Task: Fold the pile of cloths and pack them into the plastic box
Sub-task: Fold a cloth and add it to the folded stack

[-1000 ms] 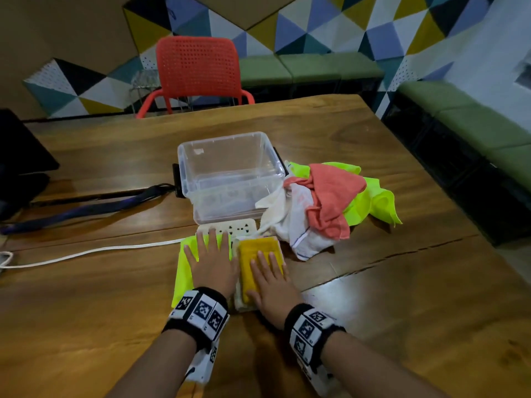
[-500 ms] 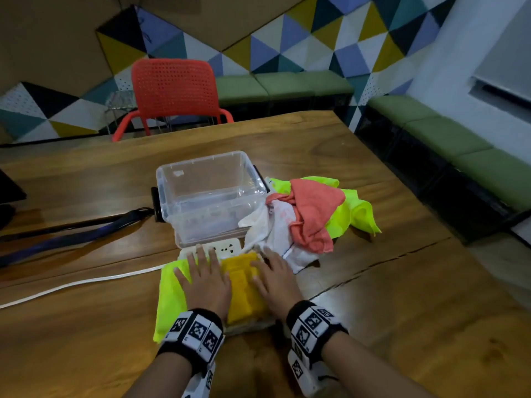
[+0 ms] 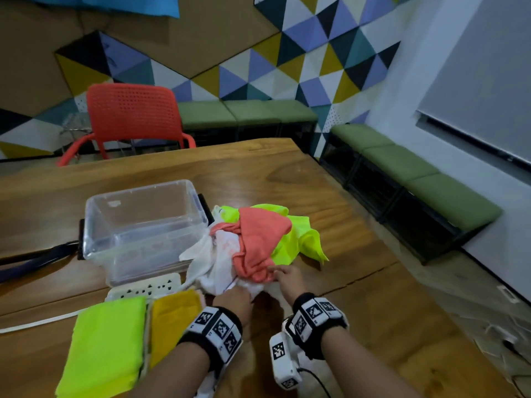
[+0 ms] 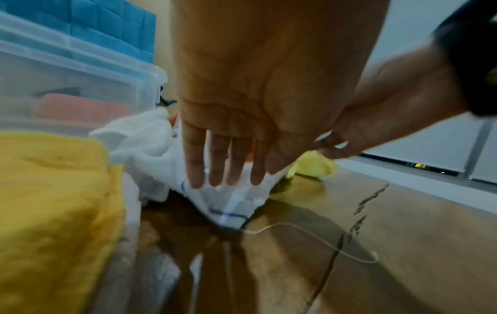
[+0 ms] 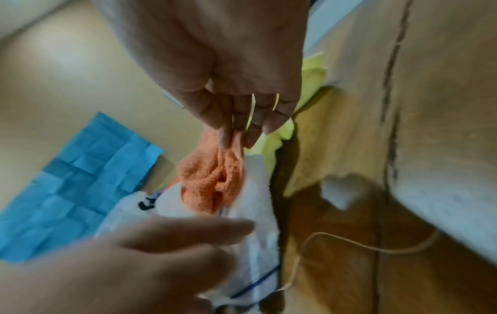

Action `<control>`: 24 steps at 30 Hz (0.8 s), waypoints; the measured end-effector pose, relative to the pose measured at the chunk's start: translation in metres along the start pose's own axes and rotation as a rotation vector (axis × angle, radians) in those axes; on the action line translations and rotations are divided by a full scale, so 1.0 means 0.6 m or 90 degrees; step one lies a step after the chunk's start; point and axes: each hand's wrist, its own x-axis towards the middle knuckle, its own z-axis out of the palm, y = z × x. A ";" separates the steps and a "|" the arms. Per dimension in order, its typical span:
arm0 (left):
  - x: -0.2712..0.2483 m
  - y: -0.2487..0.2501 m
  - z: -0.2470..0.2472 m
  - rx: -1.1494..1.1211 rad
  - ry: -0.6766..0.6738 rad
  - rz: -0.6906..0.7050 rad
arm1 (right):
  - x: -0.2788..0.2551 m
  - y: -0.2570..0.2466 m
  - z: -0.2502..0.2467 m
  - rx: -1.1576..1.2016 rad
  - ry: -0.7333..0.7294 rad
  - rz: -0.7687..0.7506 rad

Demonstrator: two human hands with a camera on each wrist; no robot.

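Observation:
The clear plastic box [image 3: 143,222] stands on the wooden table [image 3: 359,326]. To its right lies a loose pile: a coral cloth [image 3: 258,242] on top, a white cloth with blue stripes [image 3: 218,265] under it, and a neon yellow cloth [image 3: 298,239] behind. My left hand [image 3: 235,300] lays straight fingers [image 4: 223,178] on the white cloth [image 4: 228,201]. My right hand [image 3: 287,278] pinches the near edge of the coral cloth [image 5: 212,187] between its fingertips [image 5: 234,136]. A folded neon green cloth [image 3: 106,343] and a folded mustard cloth [image 3: 172,320] lie side by side at the front left.
A white power strip [image 3: 143,288] with its cable [image 3: 37,323] lies between the box and the folded cloths. A dark strap [image 3: 37,255] runs off left of the box. A red chair [image 3: 129,116] stands beyond the table. A loose thread [image 4: 322,240] lies near a crack [image 3: 359,280].
Both hands have left the folded mustard cloth and moved right and forward to the loose pile. The right hand has taken hold of the coral cloth, and the left now touches the white one.

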 end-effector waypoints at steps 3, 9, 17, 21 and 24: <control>0.031 -0.002 0.009 0.022 0.004 -0.015 | -0.015 -0.020 -0.044 0.096 0.033 -0.086; 0.077 0.007 -0.016 -0.093 0.065 -0.041 | -0.062 -0.022 -0.168 -0.030 -0.267 -0.060; 0.003 0.069 -0.042 -0.226 0.292 0.120 | -0.119 0.028 -0.164 -0.245 -0.436 0.094; -0.058 0.119 -0.002 -0.301 -0.013 0.312 | -0.148 0.020 -0.173 0.048 -0.246 -0.017; -0.082 0.124 0.012 -0.428 -0.067 0.292 | -0.159 0.017 -0.192 0.104 -0.223 -0.091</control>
